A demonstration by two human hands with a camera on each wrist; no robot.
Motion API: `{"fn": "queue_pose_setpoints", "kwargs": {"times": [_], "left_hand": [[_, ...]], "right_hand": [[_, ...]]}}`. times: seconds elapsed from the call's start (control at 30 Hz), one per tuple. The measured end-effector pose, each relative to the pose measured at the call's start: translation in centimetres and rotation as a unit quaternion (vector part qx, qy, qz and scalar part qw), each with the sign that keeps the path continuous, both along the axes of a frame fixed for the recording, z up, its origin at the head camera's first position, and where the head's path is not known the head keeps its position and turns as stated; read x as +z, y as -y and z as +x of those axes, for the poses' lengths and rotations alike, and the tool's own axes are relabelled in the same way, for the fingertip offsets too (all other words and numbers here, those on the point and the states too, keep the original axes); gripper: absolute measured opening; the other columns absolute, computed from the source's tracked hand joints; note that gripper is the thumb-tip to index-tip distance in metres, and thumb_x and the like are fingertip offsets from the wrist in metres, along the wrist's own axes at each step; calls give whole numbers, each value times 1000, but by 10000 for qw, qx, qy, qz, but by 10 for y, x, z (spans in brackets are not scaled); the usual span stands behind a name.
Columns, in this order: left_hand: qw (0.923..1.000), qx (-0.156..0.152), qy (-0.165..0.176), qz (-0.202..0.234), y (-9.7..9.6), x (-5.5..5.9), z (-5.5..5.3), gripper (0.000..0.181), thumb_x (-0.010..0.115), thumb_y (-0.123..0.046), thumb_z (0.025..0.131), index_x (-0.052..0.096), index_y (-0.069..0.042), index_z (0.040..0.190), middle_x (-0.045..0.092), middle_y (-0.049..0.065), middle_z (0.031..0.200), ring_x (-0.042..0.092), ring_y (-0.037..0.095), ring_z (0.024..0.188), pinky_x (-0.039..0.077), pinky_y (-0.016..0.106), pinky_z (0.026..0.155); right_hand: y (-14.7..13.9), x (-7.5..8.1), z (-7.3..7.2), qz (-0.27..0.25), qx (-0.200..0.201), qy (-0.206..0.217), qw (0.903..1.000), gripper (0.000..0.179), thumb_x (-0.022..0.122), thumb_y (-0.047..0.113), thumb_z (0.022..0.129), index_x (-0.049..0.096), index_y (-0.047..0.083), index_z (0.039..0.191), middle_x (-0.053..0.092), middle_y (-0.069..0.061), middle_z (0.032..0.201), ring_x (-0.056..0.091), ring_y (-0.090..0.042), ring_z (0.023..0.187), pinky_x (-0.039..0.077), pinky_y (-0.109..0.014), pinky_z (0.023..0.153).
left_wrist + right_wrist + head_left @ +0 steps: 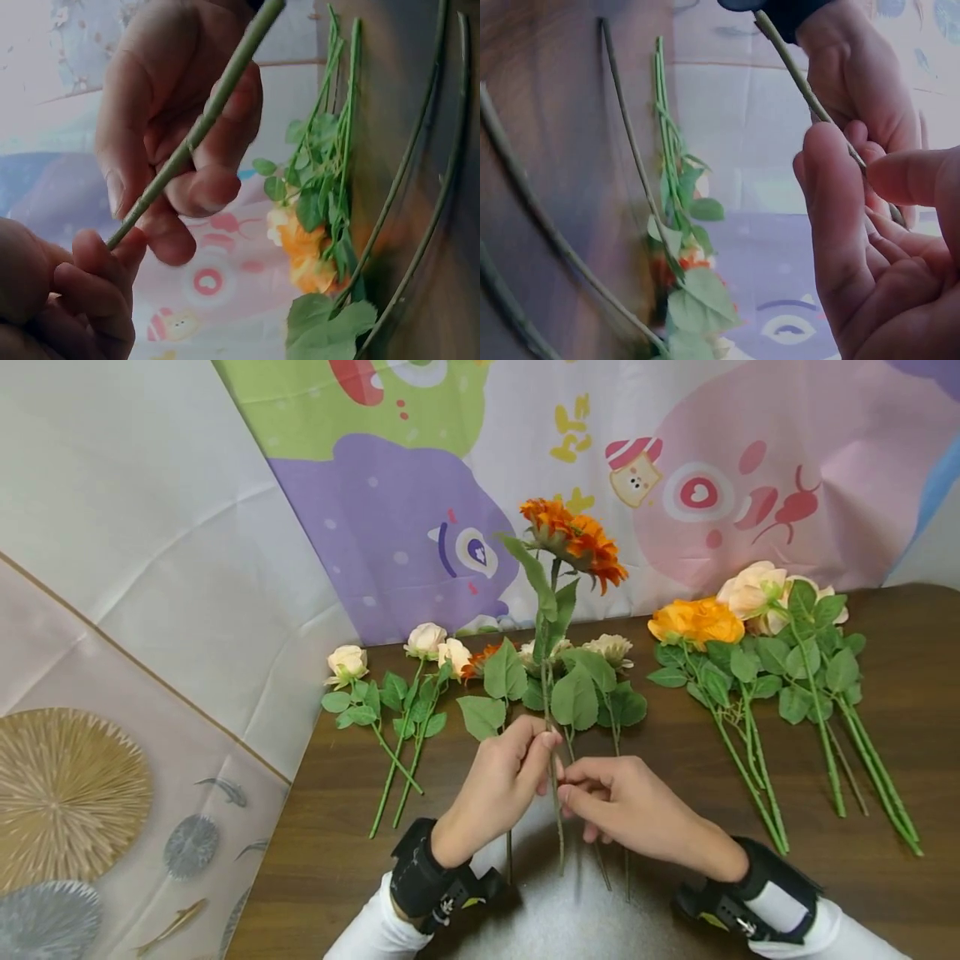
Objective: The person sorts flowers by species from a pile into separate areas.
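An orange, many-petalled flower (588,545) with green leaves and a long stem stands upright before me. My left hand (504,777) pinches its stem between thumb and fingers, below the leaves. At the stem's right, my right hand (626,806) has loosely bent fingers by the stem, just below the left hand. In the left wrist view the stem (202,124) crosses in front of the right hand (180,127). The right wrist view shows the stem (802,82) passing behind the right thumb and index finger, which stand apart; whether they touch it is hard to tell.
Behind the hands lie white flowers (611,650) and another orange one (480,662), their stems toward me. Small cream roses (347,664) lie at the left. Yellow-orange roses (697,622) and large pale roses (753,595) lie at the right. A cartoon cloth (420,518) hangs behind the table (322,868).
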State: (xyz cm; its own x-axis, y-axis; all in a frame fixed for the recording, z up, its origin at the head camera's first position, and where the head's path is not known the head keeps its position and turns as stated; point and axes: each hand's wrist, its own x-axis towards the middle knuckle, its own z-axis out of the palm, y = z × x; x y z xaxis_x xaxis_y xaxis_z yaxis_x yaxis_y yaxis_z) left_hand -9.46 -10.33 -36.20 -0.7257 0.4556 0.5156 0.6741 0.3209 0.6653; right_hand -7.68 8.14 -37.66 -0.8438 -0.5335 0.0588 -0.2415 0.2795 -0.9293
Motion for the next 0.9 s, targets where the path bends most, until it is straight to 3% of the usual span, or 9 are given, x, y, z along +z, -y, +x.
{"fn": "queue_pose_setpoints", "kwargs": {"times": [0.17, 0.23, 0.37, 0.47, 0.53, 0.67, 0.77, 0.9], "left_hand": [[9982, -77, 493, 327, 0, -3, -2, 18, 38, -17, 100, 54, -7, 99, 63, 5, 71, 52, 5, 52, 43, 21, 40], [9982, 31, 533, 278, 0, -3, -3, 19, 38, -18, 100, 54, -7, 99, 65, 5, 76, 53, 7, 53, 43, 22, 39], [9964, 769, -45, -364, 3, 0, -4, 18, 40, -17, 99, 55, -8, 100, 61, 1, 73, 46, 5, 48, 36, 20, 39], [9847, 1421, -570, -835, 6, 7, -1, 16, 42, -16, 98, 56, -8, 101, 56, -3, 66, 37, 3, 44, 32, 21, 38], [9805, 1573, -713, -935, 7, 12, 2, 17, 43, -15, 97, 56, -7, 102, 52, -4, 62, 36, 3, 43, 30, 21, 38], [9809, 1418, -799, -1063, 3, 18, 12, 17, 45, -14, 95, 58, -6, 101, 52, -4, 58, 37, 4, 42, 32, 21, 37], [9800, 1188, -878, -1330, -4, 18, 19, 16, 46, -14, 94, 60, -6, 99, 60, -1, 63, 48, 6, 47, 42, 25, 41], [9759, 876, -923, -1775, -13, 14, 26, 15, 47, -16, 94, 60, -9, 97, 66, 2, 72, 56, 9, 56, 50, 28, 48]], "right_hand": [[6, -5, 2, -337, 197, 298, 9988, 21, 55, 29, 92, 65, 11, 87, 68, -5, 71, 60, -25, 51, 52, -37, 41], [9, -8, 3, -454, 206, 283, 9984, 22, 55, 28, 92, 66, 10, 85, 68, -7, 72, 60, -24, 49, 52, -36, 40], [15, -17, 4, -538, 55, 334, 9980, 21, 56, 20, 92, 66, 7, 80, 68, -9, 70, 61, -22, 50, 53, -34, 42], [19, -24, 2, -521, -57, 524, 9973, 18, 56, 12, 92, 65, 5, 78, 68, -11, 70, 63, -23, 53, 55, -33, 45], [22, -27, -1, -431, -107, 608, 9972, 18, 56, 9, 91, 65, 4, 77, 67, -13, 68, 64, -23, 54, 55, -33, 46], [30, -31, -11, -238, -70, 636, 9977, 18, 55, 8, 90, 67, 2, 79, 67, -14, 65, 63, -24, 52, 56, -35, 46], [34, -35, -17, -265, -21, 640, 9976, 12, 55, 4, 88, 66, 0, 87, 66, -14, 66, 63, -23, 51, 56, -37, 47], [38, -37, -21, 41, -230, 309, 9992, 5, 54, -1, 86, 59, 0, 85, 55, -3, 66, 53, -13, 54, 49, -29, 50]]}}
